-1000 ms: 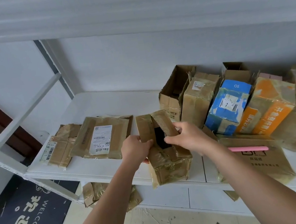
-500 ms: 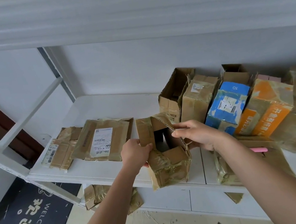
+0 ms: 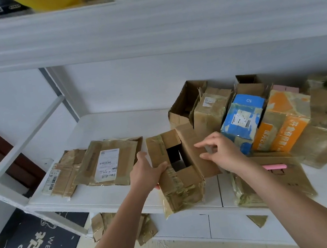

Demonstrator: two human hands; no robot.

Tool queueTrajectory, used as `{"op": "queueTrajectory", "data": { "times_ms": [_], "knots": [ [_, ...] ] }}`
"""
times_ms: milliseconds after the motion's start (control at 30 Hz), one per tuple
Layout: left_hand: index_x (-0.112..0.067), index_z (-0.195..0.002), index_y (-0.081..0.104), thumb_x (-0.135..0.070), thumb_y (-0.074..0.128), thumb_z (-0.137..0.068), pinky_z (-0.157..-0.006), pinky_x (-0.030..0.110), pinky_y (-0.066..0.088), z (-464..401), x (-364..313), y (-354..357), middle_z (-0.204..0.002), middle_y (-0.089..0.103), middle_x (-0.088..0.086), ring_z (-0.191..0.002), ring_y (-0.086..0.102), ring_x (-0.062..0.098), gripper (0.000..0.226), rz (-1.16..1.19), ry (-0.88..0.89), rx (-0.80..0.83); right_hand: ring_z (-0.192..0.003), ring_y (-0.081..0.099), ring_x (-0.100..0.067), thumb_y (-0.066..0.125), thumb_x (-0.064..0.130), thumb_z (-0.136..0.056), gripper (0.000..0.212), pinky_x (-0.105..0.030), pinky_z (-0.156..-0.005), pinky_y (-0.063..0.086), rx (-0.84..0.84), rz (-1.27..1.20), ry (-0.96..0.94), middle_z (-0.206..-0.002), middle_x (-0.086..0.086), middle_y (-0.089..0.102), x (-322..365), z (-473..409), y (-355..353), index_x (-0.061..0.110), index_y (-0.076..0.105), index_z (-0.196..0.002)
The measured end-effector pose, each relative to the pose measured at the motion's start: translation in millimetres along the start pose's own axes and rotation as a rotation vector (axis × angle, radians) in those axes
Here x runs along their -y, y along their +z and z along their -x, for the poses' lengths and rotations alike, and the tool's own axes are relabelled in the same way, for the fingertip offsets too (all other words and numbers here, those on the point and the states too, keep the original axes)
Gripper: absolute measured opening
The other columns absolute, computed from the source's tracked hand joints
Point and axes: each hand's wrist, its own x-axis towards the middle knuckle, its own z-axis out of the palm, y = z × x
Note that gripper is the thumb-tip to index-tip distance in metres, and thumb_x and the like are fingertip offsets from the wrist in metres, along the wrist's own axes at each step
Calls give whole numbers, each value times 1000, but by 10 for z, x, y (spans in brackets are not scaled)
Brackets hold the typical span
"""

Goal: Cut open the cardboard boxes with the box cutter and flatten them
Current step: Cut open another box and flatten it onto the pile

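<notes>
- Two hands on one small brown box (image 3: pixel 179 177), which sits at the near edge of the white shelf (image 3: pixel 103 131), centre of view, overhanging the edge slightly.
- Change over the last second: top flaps were nearly closed over the opening with both hands bunched at it; now they stand spread, and a dark rectangular hole shows into the box.
- Left hand (image 3: pixel 145 172): fingers curled round the near-left corner of the box, thumb on top. Holding, as it was a second ago.
- Right hand (image 3: pixel 216 152): has come off the flap edge it pinched half a second ago. Fingers now loosely spread, forefinger extended, over the right flap; thumb seems to touch the cardboard, grip on anything not evident.
- Box cutter: a pink bar (image 3: pixel 275 167) lies on a flat brown carton (image 3: pixel 291 176) just right of the right forearm. I take this to be the cutter, but cannot confirm. Neither hand holds it.
- Judgement: top seam of this box is open; the tape-wrapped body still stands square, so flattening is not yet done.
- Left of the box lie two flattened cartons (image 3: pixel 109 164), one overlapping the other, labels up.
- Far right, a row of uncut boxes (image 3: pixel 243 119) stands leaning together, so most of the job remains.
- Risk noted: box overhangs the shelf edge and could tip off if the left hand lets go.
</notes>
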Motion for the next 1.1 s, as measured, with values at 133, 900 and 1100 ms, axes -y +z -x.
{"op": "queueTrajectory", "data": {
  "times_ms": [133,900,1100],
  "knots": [
    [-21,-124,37,-43,64,-90,-65,34,49,10,-136,39,-78,54,-9,-65,59,16,49,-251,124,-85,-116,53,-10,69,35,-90,46,-18,-93,45,60,159,-111,-122,9,54,40,95,67,23,60,-133],
    [-14,-122,33,-33,61,-91,-54,33,59,84,-294,-174,-94,62,10,-68,68,24,47,136,-13,232,-94,62,-9,57,28,-98,27,-19,-67,47,248,131,37,-111,4,63,141,115,211,20,53,-123],
    [-11,-103,67,3,51,-94,-62,30,58,182,-20,-333,-92,73,8,-77,74,18,23,598,-69,348,-103,61,-14,59,13,-96,16,-26,-83,50,301,14,194,-110,1,64,-179,192,397,21,53,-108]
  ]
}}
